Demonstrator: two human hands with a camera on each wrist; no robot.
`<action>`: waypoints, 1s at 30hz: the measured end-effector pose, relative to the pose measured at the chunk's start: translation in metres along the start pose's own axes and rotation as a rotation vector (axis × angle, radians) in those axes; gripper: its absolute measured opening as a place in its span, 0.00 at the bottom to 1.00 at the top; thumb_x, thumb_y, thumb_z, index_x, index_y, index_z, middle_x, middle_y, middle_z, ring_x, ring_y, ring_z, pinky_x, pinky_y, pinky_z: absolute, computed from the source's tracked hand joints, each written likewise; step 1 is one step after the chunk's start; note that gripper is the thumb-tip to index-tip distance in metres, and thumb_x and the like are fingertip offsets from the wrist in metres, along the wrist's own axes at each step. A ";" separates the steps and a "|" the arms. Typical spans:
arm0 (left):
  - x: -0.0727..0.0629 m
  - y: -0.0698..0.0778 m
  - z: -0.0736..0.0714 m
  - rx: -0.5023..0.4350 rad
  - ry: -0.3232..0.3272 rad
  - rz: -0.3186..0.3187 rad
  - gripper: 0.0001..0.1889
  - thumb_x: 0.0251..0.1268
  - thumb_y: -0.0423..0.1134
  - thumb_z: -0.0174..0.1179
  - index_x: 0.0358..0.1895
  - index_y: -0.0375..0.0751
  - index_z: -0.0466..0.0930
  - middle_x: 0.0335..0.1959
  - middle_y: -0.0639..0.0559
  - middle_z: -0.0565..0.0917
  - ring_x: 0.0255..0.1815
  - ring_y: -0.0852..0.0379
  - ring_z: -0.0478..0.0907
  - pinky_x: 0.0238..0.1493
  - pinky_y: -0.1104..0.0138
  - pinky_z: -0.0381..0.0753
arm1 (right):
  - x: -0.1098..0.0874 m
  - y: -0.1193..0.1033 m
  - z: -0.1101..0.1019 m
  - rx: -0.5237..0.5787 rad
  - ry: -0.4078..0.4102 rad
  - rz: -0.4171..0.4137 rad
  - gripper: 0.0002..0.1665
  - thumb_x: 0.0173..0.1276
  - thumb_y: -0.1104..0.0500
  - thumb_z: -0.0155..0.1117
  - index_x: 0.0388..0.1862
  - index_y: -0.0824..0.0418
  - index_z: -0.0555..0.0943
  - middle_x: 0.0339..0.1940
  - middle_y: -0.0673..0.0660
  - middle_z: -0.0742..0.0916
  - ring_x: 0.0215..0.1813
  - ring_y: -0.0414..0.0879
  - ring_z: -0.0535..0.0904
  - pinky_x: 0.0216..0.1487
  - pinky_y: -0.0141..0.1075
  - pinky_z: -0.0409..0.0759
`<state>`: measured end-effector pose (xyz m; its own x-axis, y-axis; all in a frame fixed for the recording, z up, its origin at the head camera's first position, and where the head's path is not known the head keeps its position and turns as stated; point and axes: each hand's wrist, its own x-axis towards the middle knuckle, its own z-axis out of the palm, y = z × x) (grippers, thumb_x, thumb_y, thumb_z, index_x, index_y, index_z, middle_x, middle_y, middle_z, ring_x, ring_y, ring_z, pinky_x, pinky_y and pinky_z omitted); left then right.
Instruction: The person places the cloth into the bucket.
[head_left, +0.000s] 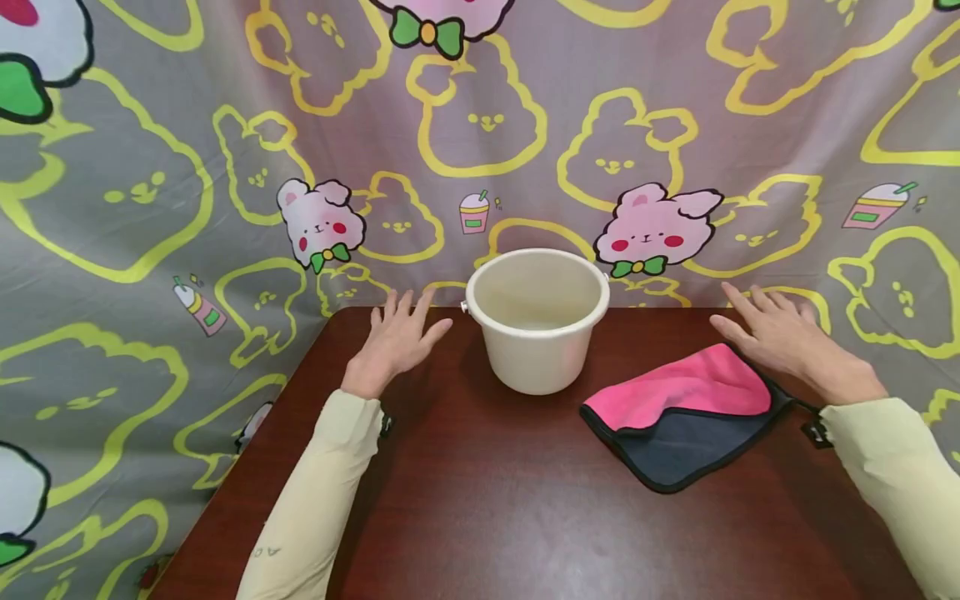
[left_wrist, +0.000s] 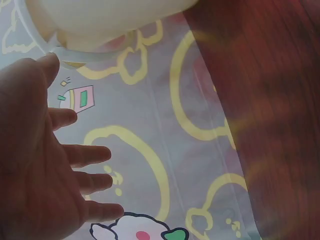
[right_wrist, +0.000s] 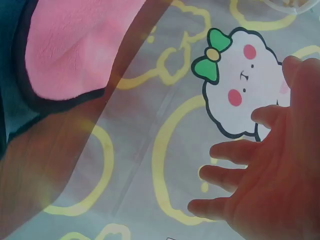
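A cream plastic bucket [head_left: 536, 358] stands upright near the back of the table, with small handle lugs at its rim. To its left my left hand [head_left: 393, 337] is held with fingers spread, apart from the bucket and holding nothing. My right hand [head_left: 783, 333] is at the far right, its fingers also spread and nothing in it. Just in front of and left of that hand lies a cloth [head_left: 697, 417], pink on one side and dark grey on the other, folded over with a black edge. The right wrist view shows the pink side of the cloth [right_wrist: 75, 50] apart from the fingers.
The dark reddish-brown wooden table [head_left: 480, 517] reaches back to a grey curtain [head_left: 525, 200] printed with yellow outlines and white rabbits. The curtain also hangs along the left side. A black strap [head_left: 816, 429] shows at the right wrist.
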<state>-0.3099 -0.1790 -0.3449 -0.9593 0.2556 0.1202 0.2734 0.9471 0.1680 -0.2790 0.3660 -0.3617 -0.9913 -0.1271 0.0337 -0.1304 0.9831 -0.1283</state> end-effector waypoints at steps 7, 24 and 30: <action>-0.002 0.011 -0.001 -0.119 0.077 0.041 0.37 0.74 0.65 0.38 0.79 0.52 0.46 0.77 0.37 0.56 0.79 0.33 0.45 0.73 0.36 0.50 | -0.001 -0.002 0.004 0.096 -0.005 -0.031 0.54 0.73 0.30 0.41 0.80 0.62 0.38 0.74 0.82 0.53 0.71 0.81 0.48 0.68 0.74 0.45; -0.004 0.040 -0.001 -0.450 0.153 0.054 0.39 0.73 0.67 0.36 0.80 0.52 0.45 0.79 0.46 0.54 0.80 0.43 0.50 0.77 0.47 0.53 | -0.003 -0.016 0.018 0.314 -0.052 0.023 0.62 0.68 0.28 0.51 0.80 0.61 0.31 0.74 0.81 0.54 0.71 0.79 0.52 0.65 0.74 0.54; -0.003 0.049 0.004 -0.557 0.204 0.034 0.38 0.75 0.64 0.37 0.79 0.47 0.46 0.79 0.45 0.54 0.80 0.46 0.50 0.77 0.50 0.54 | -0.002 -0.023 0.031 0.309 -0.053 -0.004 0.64 0.66 0.29 0.55 0.80 0.62 0.35 0.72 0.80 0.59 0.69 0.77 0.57 0.64 0.73 0.59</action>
<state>-0.2938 -0.1323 -0.3412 -0.9315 0.1889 0.3109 0.3524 0.6806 0.6424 -0.2745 0.3396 -0.3891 -0.9893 -0.1452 -0.0162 -0.1247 0.8971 -0.4239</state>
